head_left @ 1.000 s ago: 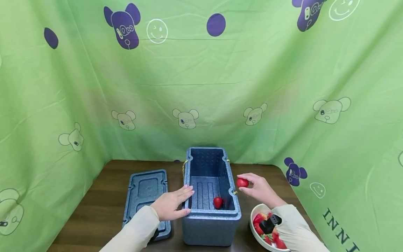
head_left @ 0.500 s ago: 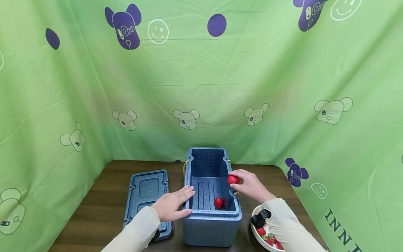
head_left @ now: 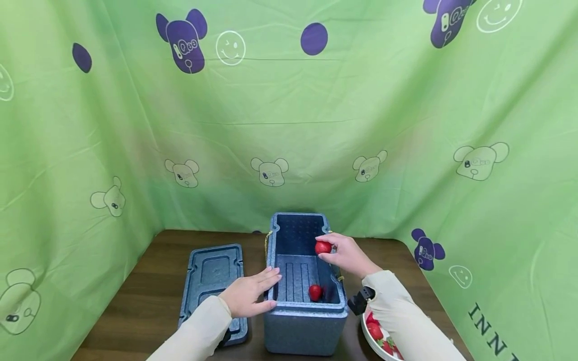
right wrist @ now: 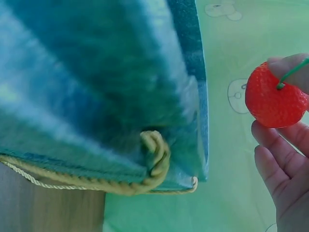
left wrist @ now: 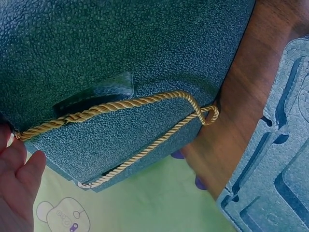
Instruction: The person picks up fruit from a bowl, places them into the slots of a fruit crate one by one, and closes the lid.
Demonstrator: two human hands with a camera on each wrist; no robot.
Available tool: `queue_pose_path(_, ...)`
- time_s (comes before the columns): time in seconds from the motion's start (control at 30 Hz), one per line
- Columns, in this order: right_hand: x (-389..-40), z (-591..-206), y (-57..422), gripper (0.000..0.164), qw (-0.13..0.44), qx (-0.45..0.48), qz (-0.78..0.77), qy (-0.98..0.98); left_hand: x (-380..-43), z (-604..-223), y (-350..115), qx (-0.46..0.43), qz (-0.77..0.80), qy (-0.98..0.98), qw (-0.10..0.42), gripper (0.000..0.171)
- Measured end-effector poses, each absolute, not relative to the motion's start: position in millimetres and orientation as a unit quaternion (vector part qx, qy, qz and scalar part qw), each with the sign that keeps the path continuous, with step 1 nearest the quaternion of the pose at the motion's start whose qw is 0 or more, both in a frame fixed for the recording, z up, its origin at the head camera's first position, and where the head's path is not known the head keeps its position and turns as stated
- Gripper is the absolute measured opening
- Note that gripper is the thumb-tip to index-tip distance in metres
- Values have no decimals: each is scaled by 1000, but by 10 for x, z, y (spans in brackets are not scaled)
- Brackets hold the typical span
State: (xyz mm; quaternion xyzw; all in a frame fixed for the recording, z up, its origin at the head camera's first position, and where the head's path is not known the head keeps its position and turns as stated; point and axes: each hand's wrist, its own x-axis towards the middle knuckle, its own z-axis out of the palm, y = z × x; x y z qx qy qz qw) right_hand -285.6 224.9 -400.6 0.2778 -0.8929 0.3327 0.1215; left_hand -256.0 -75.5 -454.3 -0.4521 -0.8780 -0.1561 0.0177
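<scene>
Between thumb and fingers, my right hand (head_left: 346, 254) pinches a red strawberry (head_left: 322, 247) over the open blue foam box (head_left: 307, 308). The right wrist view shows the strawberry (right wrist: 273, 99) with a green stem, held beside the box wall. Inside the box, a second strawberry (head_left: 315, 292) lies on the floor near the right front. My left hand (head_left: 251, 293) rests on the box's left rim, its fingers stretched over the edge. In the left wrist view, part of that hand (left wrist: 19, 179) shows at the box side, near a yellow rope handle (left wrist: 130, 102).
The blue lid (head_left: 214, 271) lies on the brown wooden table (head_left: 140, 296) left of the box. At the right front stands a white bowl (head_left: 373, 346) with several strawberries (head_left: 375, 331), partly hidden by the right sleeve. A green printed curtain (head_left: 289, 120) surrounds the table.
My right hand has carried the strawberry leftward from beside the box, across its right rim, to above the inside. The left hand has stayed on the left rim.
</scene>
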Motion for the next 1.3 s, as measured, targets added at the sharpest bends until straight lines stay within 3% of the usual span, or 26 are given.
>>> queue_pose_path(0.67,-3021,-3785,2027,36,3,299,242,-923,-2574,-4575,-750,-439,-165,-883,4,61)
queue_pose_path(0.97,-3039,-3670,1961,38,-80,293,229,-925,-2579,-4545,-735,-448,-162,-879,10,60)
queue_pose_path(1.3,-3139,-3720,1847,40,-100,302,243,-916,-2567,-4532,-744,-442,-170,-881,-3,60)
